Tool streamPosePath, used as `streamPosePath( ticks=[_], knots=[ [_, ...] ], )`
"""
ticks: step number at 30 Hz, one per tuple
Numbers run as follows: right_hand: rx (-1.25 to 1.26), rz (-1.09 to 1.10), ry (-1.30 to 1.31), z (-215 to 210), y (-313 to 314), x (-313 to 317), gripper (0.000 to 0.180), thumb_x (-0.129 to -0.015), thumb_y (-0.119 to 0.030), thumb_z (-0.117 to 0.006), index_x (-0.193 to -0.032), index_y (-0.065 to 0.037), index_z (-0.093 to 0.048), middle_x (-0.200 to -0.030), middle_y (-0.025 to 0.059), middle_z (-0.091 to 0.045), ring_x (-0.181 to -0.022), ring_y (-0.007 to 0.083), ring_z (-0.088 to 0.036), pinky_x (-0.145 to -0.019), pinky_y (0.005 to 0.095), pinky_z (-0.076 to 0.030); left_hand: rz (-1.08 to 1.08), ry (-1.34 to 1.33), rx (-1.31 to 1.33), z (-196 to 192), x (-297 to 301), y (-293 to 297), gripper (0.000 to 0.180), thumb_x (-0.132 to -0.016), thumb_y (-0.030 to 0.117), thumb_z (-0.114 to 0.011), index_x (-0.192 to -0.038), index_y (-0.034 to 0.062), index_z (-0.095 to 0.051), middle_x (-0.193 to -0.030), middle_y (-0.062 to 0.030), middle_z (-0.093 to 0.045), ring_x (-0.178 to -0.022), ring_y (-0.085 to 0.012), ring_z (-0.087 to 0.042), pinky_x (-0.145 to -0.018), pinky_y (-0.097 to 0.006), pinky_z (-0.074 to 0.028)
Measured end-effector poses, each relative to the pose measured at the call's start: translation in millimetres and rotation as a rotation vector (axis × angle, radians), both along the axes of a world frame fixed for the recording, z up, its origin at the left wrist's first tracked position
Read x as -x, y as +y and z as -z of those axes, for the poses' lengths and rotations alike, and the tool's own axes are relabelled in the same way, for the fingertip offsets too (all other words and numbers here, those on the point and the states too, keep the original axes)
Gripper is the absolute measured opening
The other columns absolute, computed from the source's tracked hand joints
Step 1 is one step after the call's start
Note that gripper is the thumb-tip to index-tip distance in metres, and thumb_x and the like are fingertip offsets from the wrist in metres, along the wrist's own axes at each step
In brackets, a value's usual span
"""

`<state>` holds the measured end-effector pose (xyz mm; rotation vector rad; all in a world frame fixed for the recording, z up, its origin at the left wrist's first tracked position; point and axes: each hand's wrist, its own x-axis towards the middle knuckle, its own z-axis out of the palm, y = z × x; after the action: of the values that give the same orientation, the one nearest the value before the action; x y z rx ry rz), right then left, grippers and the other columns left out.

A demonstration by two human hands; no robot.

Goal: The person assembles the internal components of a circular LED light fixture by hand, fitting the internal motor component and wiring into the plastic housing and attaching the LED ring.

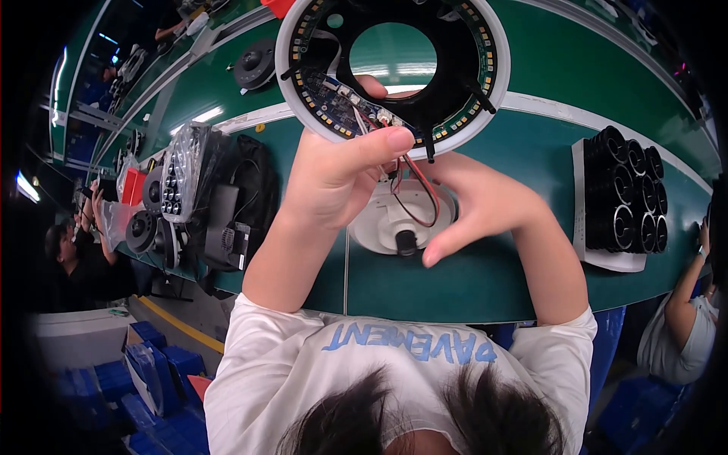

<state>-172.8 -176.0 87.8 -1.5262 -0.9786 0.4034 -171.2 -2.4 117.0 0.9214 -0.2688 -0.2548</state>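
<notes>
The person's left hand [331, 173] was closed around the lower edge of a white-rimmed ring housing [455, 97], its thumb lying across the front by the wiring and one fingertip [371, 86] showing through the round central opening; the housing was held up above the table [470, 292], tilted so that its inner face, small lights and circuit board [327, 92] were in sight. The right hand [493, 201] stood half open just below, thumb spread wide from the fingers, beside the red and black wires [435, 203] that hung from the housing; its fingertips were hidden behind the wires and the rim, so whether they touched anything could not be told.

Beneath both hands a white round base [370, 227] with a black cylindrical piece [406, 243] lay on the table, partly covered by the hands and wires; the housing's top was cut off by the upper edge; the left hand's remaining fingers were largely out of sight behind the housing.
</notes>
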Motion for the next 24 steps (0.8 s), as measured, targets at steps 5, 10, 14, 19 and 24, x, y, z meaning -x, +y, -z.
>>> streamPosePath(
  ticks=[5,10,14,19,24],
  knots=[
    [0.046,0.315,-0.251,6,10,11,0.063,-0.061,-0.036,-0.075,-0.112,-0.007,-0.054,-0.110,0.0139,-0.054,-0.101,0.0291,-0.051,-0.085,0.0338,-0.041,0.029,-0.056,0.013,-4,5,-4,0.046,-0.067,-0.008,-0.065,-0.105,0.0055,-0.044,-0.096,-0.0114,-0.056,-0.085,-0.0189,-0.060,-0.074,-0.032,-0.050],
    [0.118,0.479,-0.133,4,14,14,0.043,-0.062,-0.028,-0.074,-0.100,-0.012,-0.062,-0.094,0.0079,-0.062,-0.082,0.0231,-0.060,-0.071,0.0311,-0.046,0.106,-0.031,0.030,-6,10,1,0.045,-0.067,-0.006,-0.066,-0.104,0.0032,-0.043,-0.102,-0.0117,-0.054,-0.088,-0.0184,-0.058,-0.077,-0.031,-0.048],
    [0.093,0.464,-0.110,5,15,18,0.040,-0.065,-0.021,-0.072,-0.102,-0.013,-0.060,-0.095,0.0060,-0.062,-0.086,0.0207,-0.059,-0.072,0.0301,-0.046,0.112,0.011,0.023,-5,14,-1,0.045,-0.067,-0.005,-0.066,-0.104,0.0034,-0.043,-0.104,-0.0125,-0.054,-0.087,-0.0186,-0.059,-0.076,-0.032,-0.049],
    [-0.024,0.470,-0.156,10,18,19,0.043,-0.063,-0.014,-0.072,-0.104,-0.011,-0.058,-0.102,0.0062,-0.059,-0.089,0.0200,-0.057,-0.075,0.0304,-0.046,0.121,0.031,0.037,-6,21,-5,0.044,-0.067,-0.006,-0.065,-0.104,0.0039,-0.043,-0.100,-0.0118,-0.055,-0.085,-0.0183,-0.059,-0.074,-0.032,-0.049],
    [-0.010,0.214,-0.281,3,10,15,0.079,-0.056,-0.020,-0.083,-0.120,0.001,-0.043,-0.116,0.0090,-0.049,-0.106,0.0198,-0.050,-0.089,0.0327,-0.044,0.113,0.048,0.010,-7,17,3,0.042,-0.069,-0.005,-0.064,-0.104,0.0047,-0.043,-0.095,-0.0108,-0.057,-0.083,-0.0184,-0.060,-0.072,-0.032,-0.050]
  ],
)
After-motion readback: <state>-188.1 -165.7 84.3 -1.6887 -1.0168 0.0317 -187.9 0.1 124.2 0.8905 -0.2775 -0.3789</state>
